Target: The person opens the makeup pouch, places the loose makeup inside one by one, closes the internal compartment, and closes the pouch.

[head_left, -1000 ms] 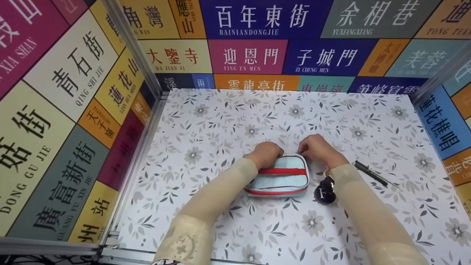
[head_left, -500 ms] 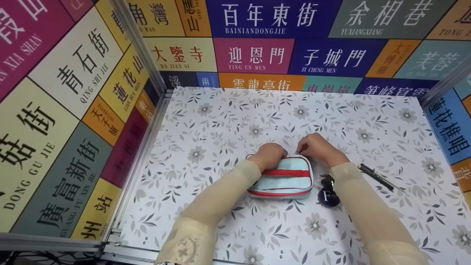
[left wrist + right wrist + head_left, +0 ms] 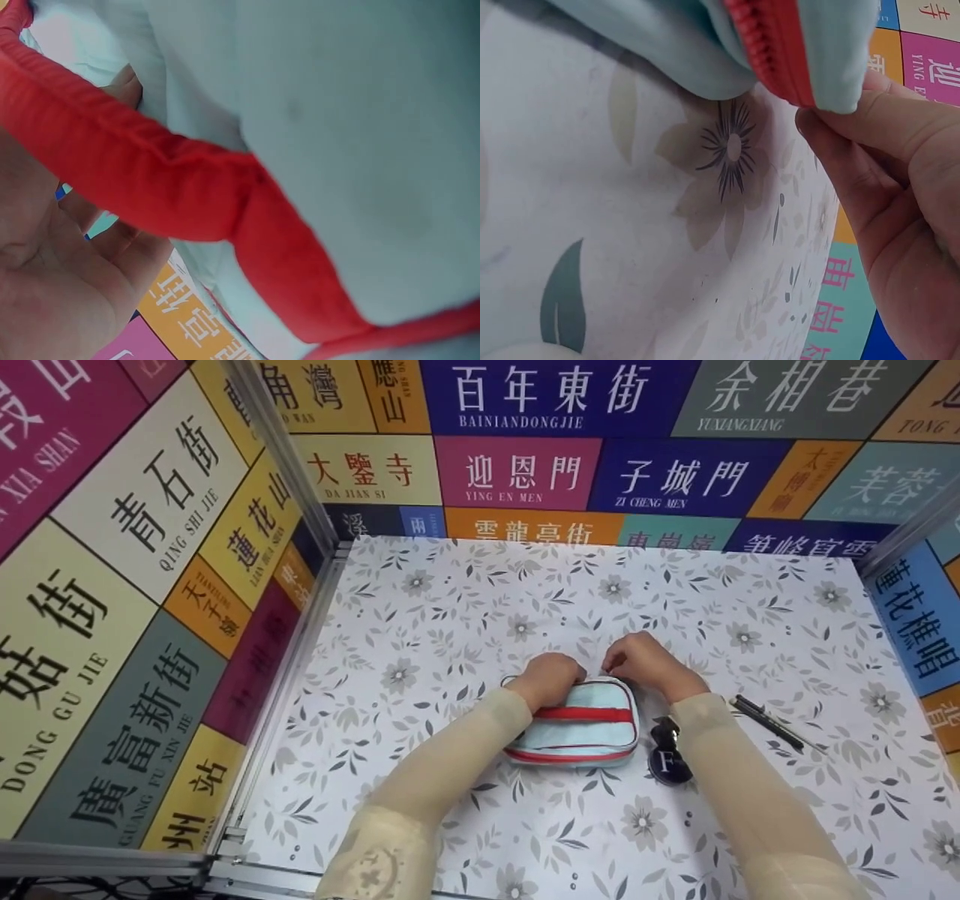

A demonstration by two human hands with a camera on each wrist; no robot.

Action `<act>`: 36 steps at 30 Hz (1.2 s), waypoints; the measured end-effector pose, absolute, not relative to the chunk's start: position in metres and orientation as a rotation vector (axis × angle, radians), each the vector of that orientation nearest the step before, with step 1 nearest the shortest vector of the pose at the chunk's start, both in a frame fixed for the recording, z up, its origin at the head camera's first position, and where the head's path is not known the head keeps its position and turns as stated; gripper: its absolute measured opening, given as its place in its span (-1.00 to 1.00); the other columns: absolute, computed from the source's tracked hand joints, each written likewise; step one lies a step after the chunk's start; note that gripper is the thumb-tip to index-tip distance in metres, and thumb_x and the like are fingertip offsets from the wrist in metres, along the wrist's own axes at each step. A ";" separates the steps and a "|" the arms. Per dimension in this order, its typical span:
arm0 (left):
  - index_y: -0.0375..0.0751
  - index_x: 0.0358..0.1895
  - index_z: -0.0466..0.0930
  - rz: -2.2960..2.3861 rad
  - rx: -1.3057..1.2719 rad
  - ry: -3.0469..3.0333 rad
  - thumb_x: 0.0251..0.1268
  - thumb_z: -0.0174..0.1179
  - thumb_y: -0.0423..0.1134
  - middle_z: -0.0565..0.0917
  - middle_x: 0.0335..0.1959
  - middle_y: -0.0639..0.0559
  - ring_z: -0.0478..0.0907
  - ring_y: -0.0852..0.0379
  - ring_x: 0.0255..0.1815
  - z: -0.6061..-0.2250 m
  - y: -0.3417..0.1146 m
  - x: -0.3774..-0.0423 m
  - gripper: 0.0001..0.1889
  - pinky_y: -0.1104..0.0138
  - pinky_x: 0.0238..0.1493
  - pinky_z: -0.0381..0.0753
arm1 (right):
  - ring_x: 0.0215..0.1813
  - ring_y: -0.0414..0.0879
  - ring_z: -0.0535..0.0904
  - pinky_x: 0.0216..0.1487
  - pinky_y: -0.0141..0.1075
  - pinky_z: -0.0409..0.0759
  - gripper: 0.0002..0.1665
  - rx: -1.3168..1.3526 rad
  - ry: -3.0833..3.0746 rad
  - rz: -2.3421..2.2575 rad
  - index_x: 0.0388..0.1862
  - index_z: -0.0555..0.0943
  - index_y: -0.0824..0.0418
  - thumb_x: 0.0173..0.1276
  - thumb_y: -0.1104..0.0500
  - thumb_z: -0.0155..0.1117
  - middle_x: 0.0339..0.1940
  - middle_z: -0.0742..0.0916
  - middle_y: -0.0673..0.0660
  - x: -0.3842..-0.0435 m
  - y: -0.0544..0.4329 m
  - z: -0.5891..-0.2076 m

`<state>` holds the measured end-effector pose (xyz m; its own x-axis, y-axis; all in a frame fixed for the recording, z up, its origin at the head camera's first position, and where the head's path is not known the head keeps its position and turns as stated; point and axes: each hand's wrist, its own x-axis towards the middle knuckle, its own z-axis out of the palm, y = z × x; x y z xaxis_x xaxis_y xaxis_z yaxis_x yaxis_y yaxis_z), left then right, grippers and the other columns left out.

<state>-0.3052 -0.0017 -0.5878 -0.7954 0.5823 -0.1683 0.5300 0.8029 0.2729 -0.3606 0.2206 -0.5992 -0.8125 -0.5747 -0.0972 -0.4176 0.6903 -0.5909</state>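
From my head camera, the pale blue pouch (image 3: 581,733) sits on the flowered bench (image 3: 465,615) between my forearms. My left hand (image 3: 546,679) grips its far left part by the red strap (image 3: 596,714), as it did a second ago. My right hand (image 3: 646,664) pinches at the far edge, fingertips now slightly further left along it than then. A round dark disc (image 3: 669,765) marked F lies by my right sleeve (image 3: 757,787), the pens (image 3: 766,722) on that sleeve's other side.

At my left wrist, the strap crosses close up, one fingertip showing against the pouch cloth.

At my right wrist, thumb and finger meet beside the red zip (image 3: 765,49); I cannot tell whether they hold its pull.
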 end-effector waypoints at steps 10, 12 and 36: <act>0.01 -0.16 0.81 0.267 0.917 2.751 0.47 0.19 -0.33 0.80 -0.20 0.04 0.61 0.06 -0.18 -0.585 0.009 -0.305 -0.80 0.19 0.04 0.65 | -0.27 -0.02 0.76 -0.18 -0.25 0.68 -0.84 -0.761 2.668 -0.822 -0.44 0.84 0.20 0.16 0.44 0.55 -0.38 0.86 0.15 -0.350 0.230 -0.596; 0.01 -0.13 0.82 0.268 0.912 2.742 0.49 0.19 -0.32 0.81 -0.18 0.05 0.61 0.07 -0.17 -0.583 0.009 -0.305 -0.79 0.19 0.07 0.65 | -0.28 -0.01 0.75 -0.18 -0.23 0.68 -0.86 -0.772 2.692 -0.824 -0.44 0.84 0.21 0.17 0.44 0.54 -0.40 0.85 0.15 -0.348 0.231 -0.596; -0.13 0.35 0.66 0.499 0.942 2.689 0.49 0.34 -0.06 0.76 0.23 -0.04 0.66 -0.01 0.28 -0.554 -0.056 -0.278 -0.54 0.14 0.41 0.57 | 0.08 0.30 0.73 0.09 0.13 0.75 -0.73 -0.665 2.884 -0.943 -0.01 0.77 0.32 0.33 0.30 0.46 0.05 0.75 0.32 -0.240 0.235 -0.587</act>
